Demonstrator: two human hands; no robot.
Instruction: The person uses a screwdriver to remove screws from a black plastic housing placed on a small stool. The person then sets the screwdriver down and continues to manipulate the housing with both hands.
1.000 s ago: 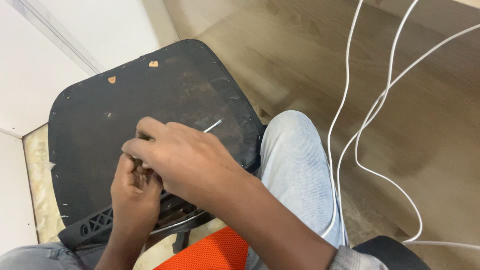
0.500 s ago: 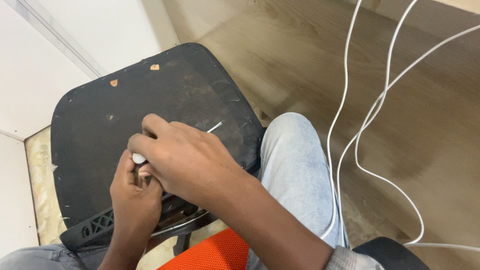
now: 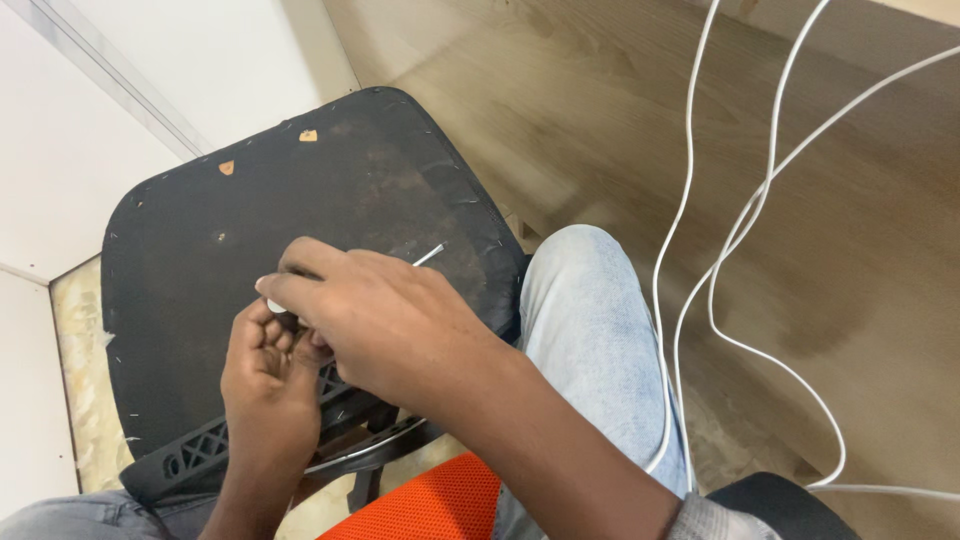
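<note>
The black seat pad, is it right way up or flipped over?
Flipped over. The black seat pad shows its underside: stapled fabric edges and a plastic lattice frame. Both hands work over it.

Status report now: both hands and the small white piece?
Left hand and right hand together on small white piece. Over black seat pad. Nothing blocking.

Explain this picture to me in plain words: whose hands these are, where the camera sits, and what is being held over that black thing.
The camera sits on a person's head and looks down, so both hands are that person's own. The left hand and the right hand meet over an upturned black chair seat, its worn underside facing up. Between the fingertips sits a small white piece; a thin white strand pokes out beyond the right hand. What the piece is cannot be told. A knee in pale jeans is alongside, white cables hang over the wooden floor, and an orange mesh part shows below.
</note>
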